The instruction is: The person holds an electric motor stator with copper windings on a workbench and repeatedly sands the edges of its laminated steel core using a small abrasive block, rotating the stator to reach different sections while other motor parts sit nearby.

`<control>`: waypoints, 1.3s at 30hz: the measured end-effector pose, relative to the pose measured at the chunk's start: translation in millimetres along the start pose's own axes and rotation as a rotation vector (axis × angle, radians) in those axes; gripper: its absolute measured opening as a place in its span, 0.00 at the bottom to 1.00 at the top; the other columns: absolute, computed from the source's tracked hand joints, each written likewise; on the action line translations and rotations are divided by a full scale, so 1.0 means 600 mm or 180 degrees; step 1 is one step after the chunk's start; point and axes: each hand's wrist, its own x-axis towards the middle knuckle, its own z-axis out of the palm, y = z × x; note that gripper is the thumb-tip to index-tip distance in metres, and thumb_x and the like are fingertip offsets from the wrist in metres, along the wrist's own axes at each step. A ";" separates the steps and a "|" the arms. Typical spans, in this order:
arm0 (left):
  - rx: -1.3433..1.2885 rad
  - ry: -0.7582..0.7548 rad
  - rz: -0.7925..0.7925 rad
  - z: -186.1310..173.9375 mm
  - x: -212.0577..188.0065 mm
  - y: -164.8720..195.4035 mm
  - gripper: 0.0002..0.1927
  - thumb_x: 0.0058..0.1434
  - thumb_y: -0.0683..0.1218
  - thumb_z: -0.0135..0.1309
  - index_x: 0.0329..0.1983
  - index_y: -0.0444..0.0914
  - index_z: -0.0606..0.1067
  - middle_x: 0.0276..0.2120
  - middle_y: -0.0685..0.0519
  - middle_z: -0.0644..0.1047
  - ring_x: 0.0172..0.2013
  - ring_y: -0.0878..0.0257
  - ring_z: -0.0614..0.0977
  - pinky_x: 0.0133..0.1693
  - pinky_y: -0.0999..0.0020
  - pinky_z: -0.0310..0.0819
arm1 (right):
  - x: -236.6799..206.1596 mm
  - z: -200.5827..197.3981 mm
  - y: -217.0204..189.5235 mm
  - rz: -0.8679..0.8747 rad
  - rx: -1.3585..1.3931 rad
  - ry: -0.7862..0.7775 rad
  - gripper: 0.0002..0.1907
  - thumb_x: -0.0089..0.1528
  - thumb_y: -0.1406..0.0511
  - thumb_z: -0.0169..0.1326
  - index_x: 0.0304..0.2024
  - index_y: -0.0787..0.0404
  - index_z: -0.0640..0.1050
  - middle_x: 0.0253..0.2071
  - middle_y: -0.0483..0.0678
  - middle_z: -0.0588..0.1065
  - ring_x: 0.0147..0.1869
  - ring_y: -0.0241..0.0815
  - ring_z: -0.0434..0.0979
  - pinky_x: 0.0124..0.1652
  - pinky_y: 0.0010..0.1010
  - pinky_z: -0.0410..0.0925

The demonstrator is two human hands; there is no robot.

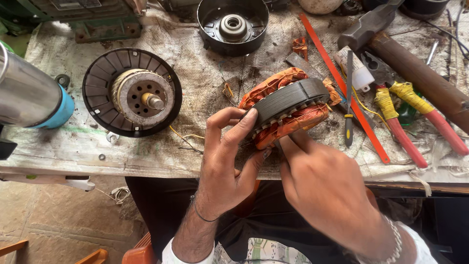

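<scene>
Head view: left hand point(222, 164) and right hand point(325, 188) both clamp fingers on one copper-wound stator point(288, 105) over the worktop's point(73, 142) near edge, two red-handled pliers point(415, 115) lying rightward.

A motor repair workshop: pliers point(415, 122), a hammer point(391, 44) and motor housings point(233, 24) crowd a grimy workbench point(73, 146).

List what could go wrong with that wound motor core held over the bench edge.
1. The stator core is pinched only by the left hand fingertips near the bench edge; a slip could drop it.
2. The right hand works at the copper windings; thin wires might snap.
3. The file and pliers lie close and might get knocked.
</scene>
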 end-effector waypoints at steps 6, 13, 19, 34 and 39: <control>-0.0002 -0.0013 0.0015 -0.001 0.001 0.002 0.40 0.61 0.36 0.65 0.74 0.45 0.63 0.63 0.47 0.64 0.63 0.55 0.73 0.65 0.60 0.77 | 0.007 -0.002 0.013 -0.0108 0.0495 -0.0177 0.11 0.54 0.67 0.54 0.39 0.64 0.78 0.36 0.56 0.78 0.32 0.60 0.80 0.32 0.51 0.71; 0.0025 -0.0039 0.0039 0.000 0.002 0.000 0.39 0.63 0.36 0.65 0.75 0.45 0.62 0.61 0.47 0.63 0.61 0.56 0.73 0.62 0.63 0.77 | 0.017 -0.001 0.024 -0.0169 0.0481 -0.0172 0.08 0.57 0.66 0.54 0.36 0.64 0.78 0.34 0.57 0.78 0.34 0.61 0.80 0.35 0.51 0.72; 0.0103 -0.0027 0.0062 0.000 0.002 -0.001 0.40 0.63 0.36 0.65 0.75 0.45 0.61 0.61 0.47 0.63 0.61 0.56 0.73 0.63 0.61 0.76 | 0.024 0.003 0.013 0.0088 0.0322 -0.0357 0.09 0.58 0.64 0.53 0.38 0.63 0.78 0.35 0.56 0.78 0.33 0.59 0.80 0.36 0.49 0.73; 0.0142 -0.0096 0.0087 0.000 0.004 0.003 0.42 0.60 0.36 0.66 0.75 0.45 0.62 0.64 0.47 0.62 0.63 0.55 0.73 0.64 0.61 0.79 | -0.012 -0.007 0.021 0.0113 0.0082 -0.0275 0.18 0.56 0.64 0.55 0.48 0.62 0.80 0.42 0.53 0.79 0.33 0.56 0.81 0.34 0.47 0.72; -0.0047 -0.0163 -0.0019 0.002 0.001 0.002 0.41 0.63 0.34 0.65 0.76 0.46 0.61 0.66 0.47 0.60 0.63 0.57 0.74 0.60 0.67 0.81 | -0.022 0.003 0.032 0.0139 -0.0130 0.0090 0.19 0.58 0.64 0.54 0.50 0.62 0.80 0.41 0.52 0.79 0.37 0.53 0.81 0.37 0.45 0.72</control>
